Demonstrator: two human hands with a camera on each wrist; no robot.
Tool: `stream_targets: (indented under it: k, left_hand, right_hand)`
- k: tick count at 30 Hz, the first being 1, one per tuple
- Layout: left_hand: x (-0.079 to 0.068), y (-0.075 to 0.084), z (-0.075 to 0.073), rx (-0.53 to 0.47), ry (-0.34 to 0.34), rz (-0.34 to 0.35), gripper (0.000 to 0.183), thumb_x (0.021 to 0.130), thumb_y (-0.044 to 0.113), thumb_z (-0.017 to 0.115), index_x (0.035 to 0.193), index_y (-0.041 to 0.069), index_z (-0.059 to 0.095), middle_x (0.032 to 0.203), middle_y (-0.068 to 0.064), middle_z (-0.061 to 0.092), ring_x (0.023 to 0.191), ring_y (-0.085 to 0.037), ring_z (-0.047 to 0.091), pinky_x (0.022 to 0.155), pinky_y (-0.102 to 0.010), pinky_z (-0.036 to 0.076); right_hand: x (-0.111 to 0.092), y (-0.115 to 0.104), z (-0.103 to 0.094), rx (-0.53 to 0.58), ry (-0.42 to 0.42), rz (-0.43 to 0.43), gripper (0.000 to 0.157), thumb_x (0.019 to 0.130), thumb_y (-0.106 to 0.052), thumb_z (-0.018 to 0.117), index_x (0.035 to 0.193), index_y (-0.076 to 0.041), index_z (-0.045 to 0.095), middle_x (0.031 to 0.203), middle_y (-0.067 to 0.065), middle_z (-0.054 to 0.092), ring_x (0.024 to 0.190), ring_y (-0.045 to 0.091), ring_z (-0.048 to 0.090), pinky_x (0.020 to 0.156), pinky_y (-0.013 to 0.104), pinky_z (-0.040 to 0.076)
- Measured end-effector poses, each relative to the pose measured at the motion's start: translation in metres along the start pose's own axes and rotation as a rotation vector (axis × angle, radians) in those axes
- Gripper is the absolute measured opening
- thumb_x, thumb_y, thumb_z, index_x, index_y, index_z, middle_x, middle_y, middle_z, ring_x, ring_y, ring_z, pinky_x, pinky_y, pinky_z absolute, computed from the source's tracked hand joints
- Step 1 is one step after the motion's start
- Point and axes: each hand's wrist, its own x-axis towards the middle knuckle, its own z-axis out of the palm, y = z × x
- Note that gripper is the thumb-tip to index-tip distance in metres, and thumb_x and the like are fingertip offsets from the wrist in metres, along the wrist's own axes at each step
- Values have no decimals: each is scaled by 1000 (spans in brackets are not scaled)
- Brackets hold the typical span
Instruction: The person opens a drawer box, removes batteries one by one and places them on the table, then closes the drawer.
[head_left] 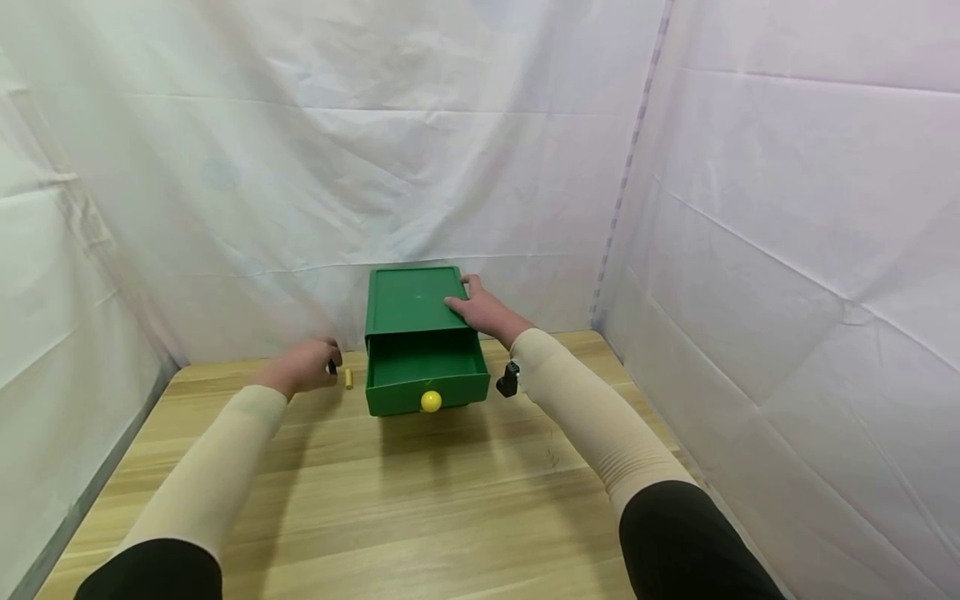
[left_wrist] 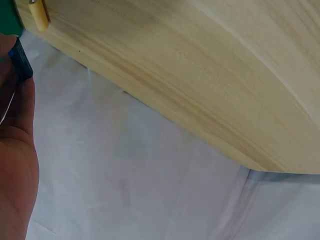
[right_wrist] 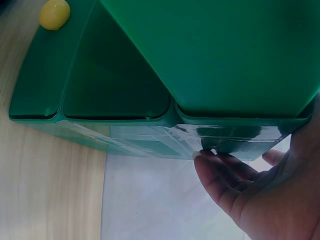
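Note:
A green drawer box (head_left: 417, 298) stands near the back of the table, its drawer (head_left: 427, 400) pulled out and showing a bare inside. A round yellow knob (head_left: 431, 402) sits on the drawer's front. My right hand (head_left: 491, 315) grips the box at its upper right edge, thumb over the top. In the right wrist view its fingers (right_wrist: 220, 175) are against the taped side wall. Left of the box, my left hand (head_left: 306, 367) pinches a small dark battery (left_wrist: 21, 60) between thumb and fingers. Beside that hand a yellow battery (head_left: 348, 379) stands on the table.
The wood-grain table (head_left: 360, 517) ends at a white sheet (head_left: 300, 167) hung behind the box. More white sheeting (head_left: 810, 250) closes off the right, and also the left. A small black device (head_left: 507, 380) hangs at my right wrist.

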Motion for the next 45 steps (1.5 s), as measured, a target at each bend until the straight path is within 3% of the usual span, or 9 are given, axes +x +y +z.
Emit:
stream_targets:
  k: [11,29,45]
  left_hand:
    - [0,-3,17,-29,-69,-77,28,82,8,80,106,-4,73,106,-18,67,93,-32,65,84,-48,54]
    - [4,-9,36,-85,-55,-115,33,81,8,83,109,-4,72,110,-19,66,100,-37,64,87,-50,53]
    - [6,-8,38,-160,-93,-183,32,81,2,81,111,-4,70,108,-18,66,99,-34,64,88,-51,53]
  right_hand:
    - [3,0,1,-3,-6,28,76,104,-47,51,161,-22,7,154,17,41,136,29,48,108,49,42]
    - [9,6,0,11,-6,12,78,102,-52,52,160,-24,8,154,16,40,136,28,47,108,48,42]
    - [3,4,-1,4,-2,-12,78,102,-52,52,161,-22,9,154,17,40,136,29,48,108,49,42]
